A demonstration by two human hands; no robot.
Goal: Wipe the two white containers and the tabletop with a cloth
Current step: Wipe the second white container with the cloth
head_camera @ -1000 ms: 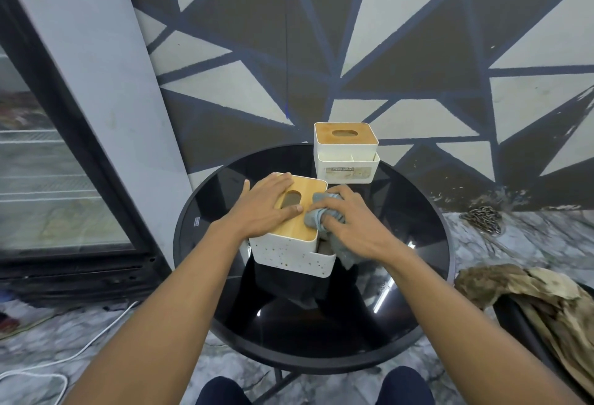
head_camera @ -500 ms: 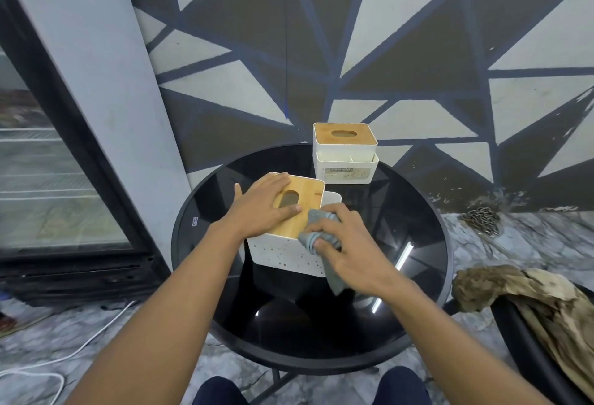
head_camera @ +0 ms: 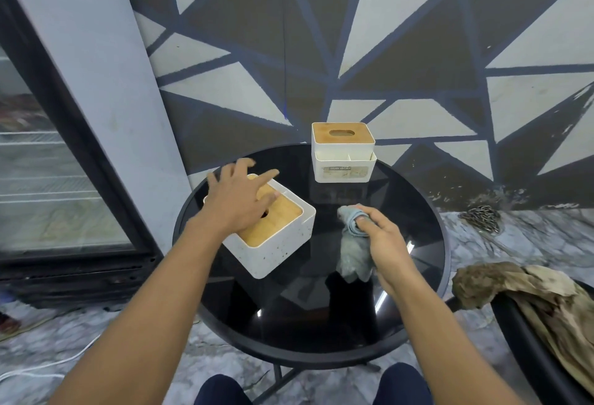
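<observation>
Your round black glass tabletop (head_camera: 321, 308) reflects strips of light. It stands against a wall (head_camera: 385, 50) painted in grey and white triangles, with a glass-door cooler (head_camera: 48, 195) at left and a marble floor (head_camera: 482, 243) below. The near white container (head_camera: 276, 256) sits by the left edge under your left hand (head_camera: 236, 202), fingers spread. The far white container (head_camera: 344, 163) stands at the far edge. Your right hand (head_camera: 384, 240) grips the grey cloth (head_camera: 353, 253), which is bunched on the glass near the centre.

The round black glass table (head_camera: 289, 317) lies open along its near edge. A speckled white box with a wooden lid (head_camera: 276, 251) blocks the left edge, a second white wooden-lidded box (head_camera: 343, 161) the far edge, with bare glass between. Right of centre, the right hand (head_camera: 384, 243) grips a grey cloth (head_camera: 353, 258).
</observation>
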